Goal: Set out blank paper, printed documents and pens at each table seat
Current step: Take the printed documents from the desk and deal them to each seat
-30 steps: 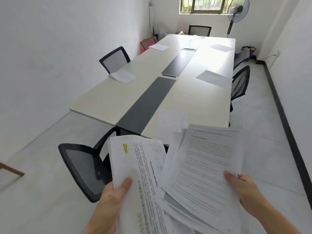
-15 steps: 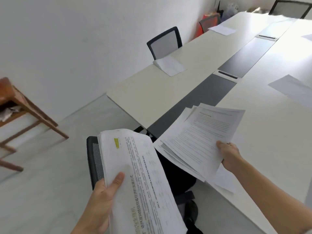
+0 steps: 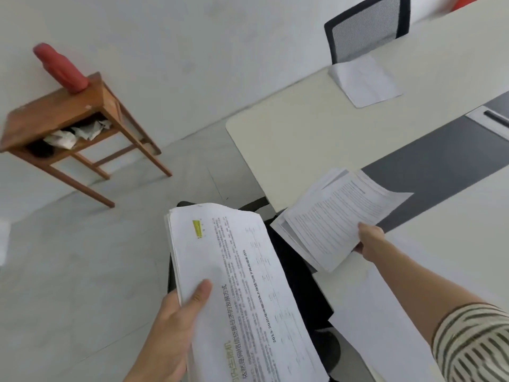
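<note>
My left hand grips a thick stack of printed documents with a yellow-green mark on the top page, held low over the floor. My right hand holds a thinner fanned set of printed sheets out over the near end of the long table, above its dark centre strip. A blank sheet lies on the table under my right forearm. A paper set lies at the far left seat. No pen is visible.
A black mesh chair stands behind the far paper set. A dark chair sits tucked at the table end, below my papers. A small wooden side table with a red object stands by the left wall.
The view has swung left and down toward the table's near end. My right hand has carried its sheets forward over the table corner. The left hand's stack stays in its grip.
</note>
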